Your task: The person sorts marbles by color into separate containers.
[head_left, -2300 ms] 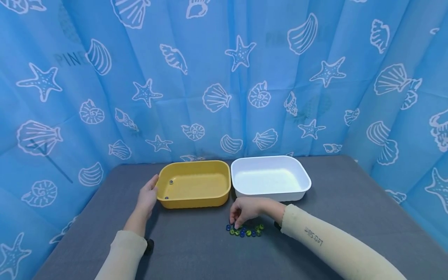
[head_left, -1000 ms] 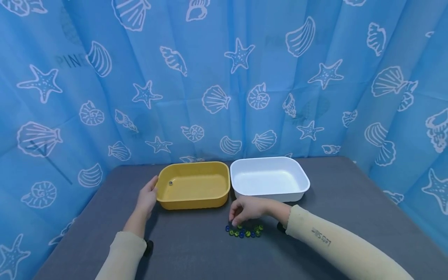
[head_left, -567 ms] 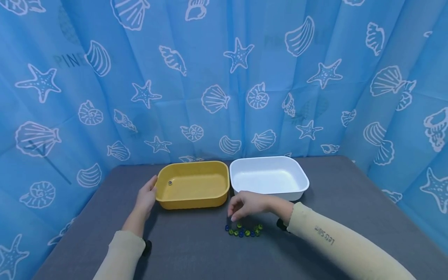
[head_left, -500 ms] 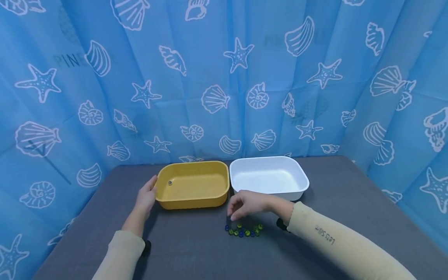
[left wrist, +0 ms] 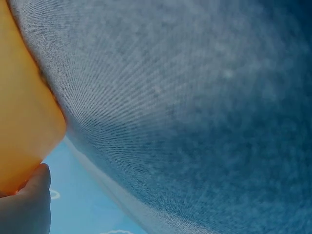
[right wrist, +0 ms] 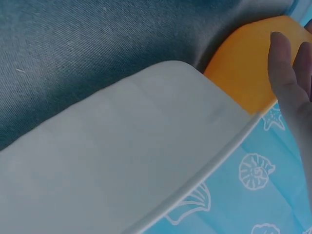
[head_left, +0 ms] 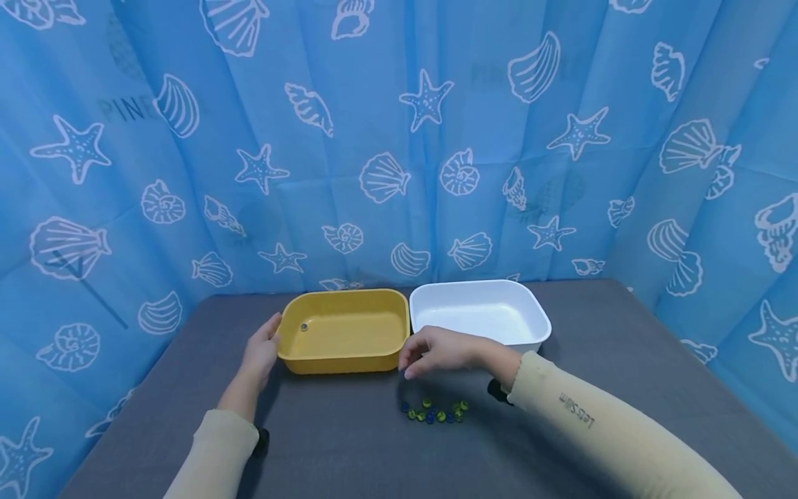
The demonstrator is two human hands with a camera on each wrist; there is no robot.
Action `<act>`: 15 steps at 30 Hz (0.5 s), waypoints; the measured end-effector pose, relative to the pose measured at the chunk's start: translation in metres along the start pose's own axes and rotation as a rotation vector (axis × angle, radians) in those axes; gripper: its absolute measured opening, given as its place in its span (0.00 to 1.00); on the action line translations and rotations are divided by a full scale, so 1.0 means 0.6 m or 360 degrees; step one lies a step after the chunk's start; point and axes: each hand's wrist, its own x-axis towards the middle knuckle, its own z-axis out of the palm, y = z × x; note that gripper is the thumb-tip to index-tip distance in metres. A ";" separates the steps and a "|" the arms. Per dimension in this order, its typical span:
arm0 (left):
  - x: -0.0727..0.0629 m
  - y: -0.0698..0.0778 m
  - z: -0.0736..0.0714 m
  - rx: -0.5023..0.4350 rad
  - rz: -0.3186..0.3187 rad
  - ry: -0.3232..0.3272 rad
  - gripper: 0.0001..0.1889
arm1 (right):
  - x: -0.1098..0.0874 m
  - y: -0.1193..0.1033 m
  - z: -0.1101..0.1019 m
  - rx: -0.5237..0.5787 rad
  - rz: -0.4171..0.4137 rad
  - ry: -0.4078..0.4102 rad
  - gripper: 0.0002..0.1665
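Note:
In the head view my left hand (head_left: 259, 353) grips the left end of a yellow plastic tub (head_left: 343, 363). The left wrist view has the thumb (left wrist: 40, 181) pressed to the tub's corner. My right hand (head_left: 444, 350), fingers curled, pinches a small dark-blue marble (head_left: 402, 372) above the table, in front of where the two tubs meet. Below that hand lie several blue and yellow-green marbles (head_left: 430, 418) in a loose cluster. One marble (head_left: 303, 327) sits inside the yellow tub near its left end. The right wrist view hides the held marble.
A white tub (head_left: 480, 315) stands right of the yellow one, their ends side by side. Both rest on a grey cloth-covered table (head_left: 349, 436). A blue curtain (head_left: 374, 104) with shell and starfish prints hangs close behind them.
My right hand has risen from the marble cluster and moved slightly left and forward, taking a blue marble with it. My left hand stays at the yellow tub's end.

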 end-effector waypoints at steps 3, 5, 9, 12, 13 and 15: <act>-0.003 0.001 0.000 -0.0024 -0.0003 0.0008 0.27 | 0.004 -0.003 -0.002 -0.0006 -0.0002 0.0031 0.09; -0.003 0.002 0.000 -0.0049 -0.0003 0.0018 0.27 | 0.007 -0.005 -0.003 -0.0001 0.0003 0.0051 0.09; -0.003 0.001 0.003 -0.0090 -0.0008 0.0039 0.28 | 0.014 -0.004 0.000 0.0017 -0.0008 0.0094 0.11; -0.002 0.000 0.005 -0.0110 -0.0012 0.0057 0.28 | 0.020 0.001 0.001 0.0018 -0.0038 0.0120 0.11; -0.002 -0.001 0.006 -0.0115 -0.0012 0.0066 0.28 | 0.021 0.003 0.002 0.0019 -0.0043 0.0131 0.11; -0.002 0.000 0.008 -0.0125 -0.0013 0.0081 0.28 | 0.024 0.006 0.002 0.0021 -0.0039 0.0155 0.11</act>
